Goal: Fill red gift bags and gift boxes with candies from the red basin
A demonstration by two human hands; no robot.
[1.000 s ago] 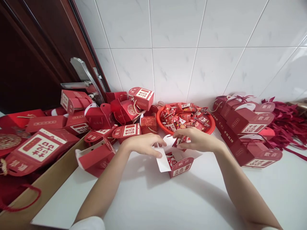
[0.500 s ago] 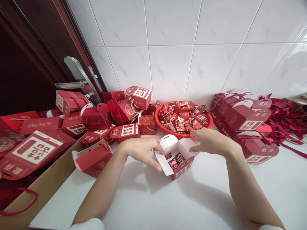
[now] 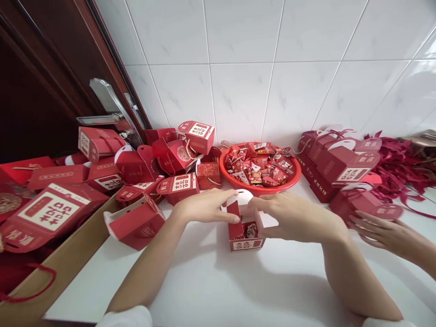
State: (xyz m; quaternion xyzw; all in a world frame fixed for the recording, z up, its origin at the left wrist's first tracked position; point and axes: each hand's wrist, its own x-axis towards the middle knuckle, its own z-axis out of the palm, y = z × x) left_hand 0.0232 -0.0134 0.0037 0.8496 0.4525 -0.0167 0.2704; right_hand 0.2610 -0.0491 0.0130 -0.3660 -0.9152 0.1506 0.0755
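Note:
A small red and white gift box [image 3: 246, 245] stands on the white table in front of me, its top open and red packets inside. My left hand [image 3: 207, 206] is at the box's left side, thumb and fingers around a raised red flap. On the right side, my right hand [image 3: 289, 215] has its thumb and fingers at the white inner face of another flap. A rounded white flap rises at the back between both hands. Just behind the box sits a red basket [image 3: 262, 188] full of red-wrapped sweets.
Many red boxes [image 3: 180, 184] are heaped at the left, some in a cardboard carton [image 3: 73, 238]. More boxes [image 3: 340, 159] and dark red ribbons [image 3: 398, 163] lie at the right. Another person's hand [image 3: 384, 231] touches a box there. A tiled wall stands behind.
The box has turned so its printed front faces me, and its left flap has been raised. My right hand has moved inward. Another person's hand has appeared at the right.

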